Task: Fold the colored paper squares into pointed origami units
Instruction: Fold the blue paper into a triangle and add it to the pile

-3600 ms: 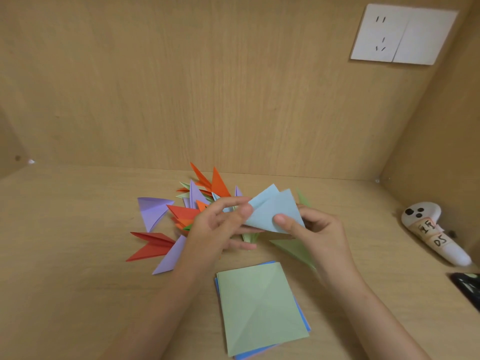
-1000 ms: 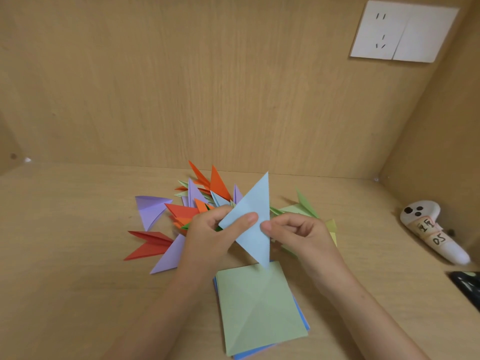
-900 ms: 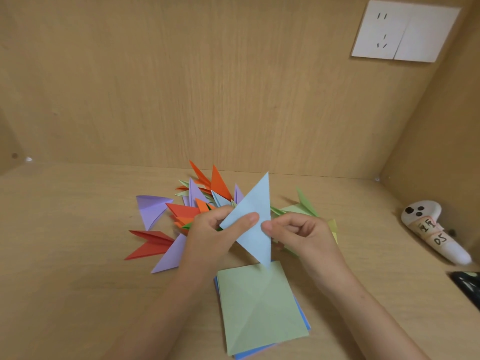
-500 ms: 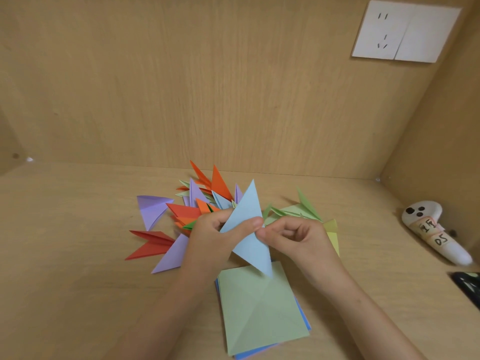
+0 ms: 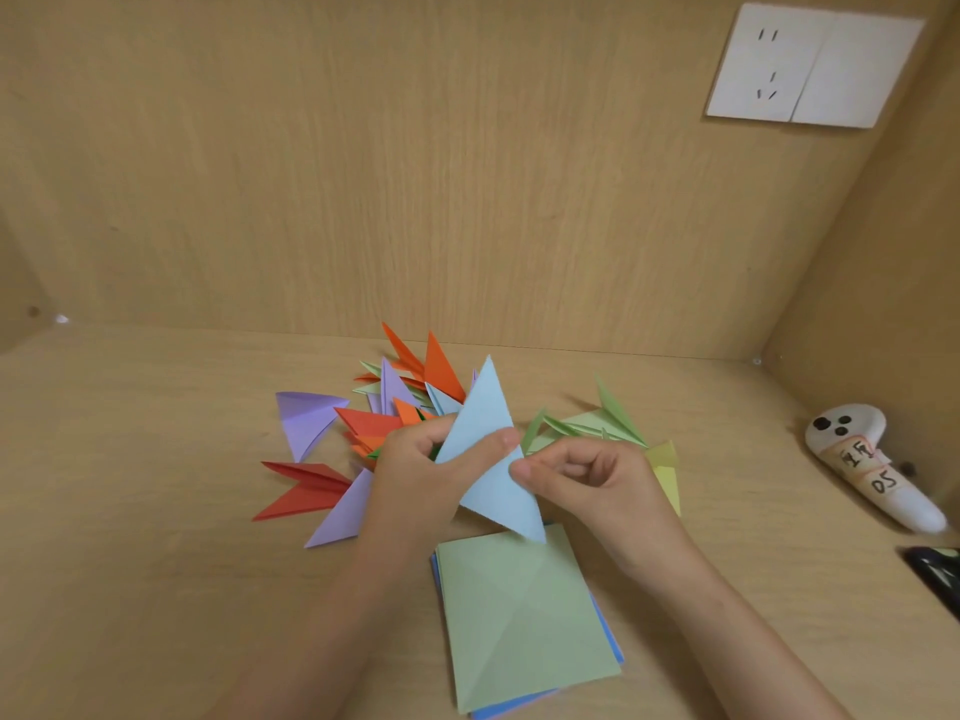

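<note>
A light-blue unit [image 5: 485,459] is pinched by both hands' grips, left [image 5: 421,475] and right [image 5: 597,480], finished units [image 5: 395,407] piled behind, unfolded squares [image 5: 524,615] left on the desk [image 5: 130,511].

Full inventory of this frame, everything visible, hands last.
blue folded paper: one, light blue, held above the desk between both hands
paper squares: one stack, green on top, blue edges beneath, in front of the hands
folded units: many, orange, red, purple and green, piled behind and left of the left hand
green units: a few, light green, behind the right hand
yellow unit: one, yellow, right of the right hand
desk: one, light wood
socket plate: one, white, back wall, upper right
handheld device: one, white with taped label, by the right wall
black object: one, cut off at the right edge
left hand: pinches the blue paper
right hand: pinches its right edge
</note>
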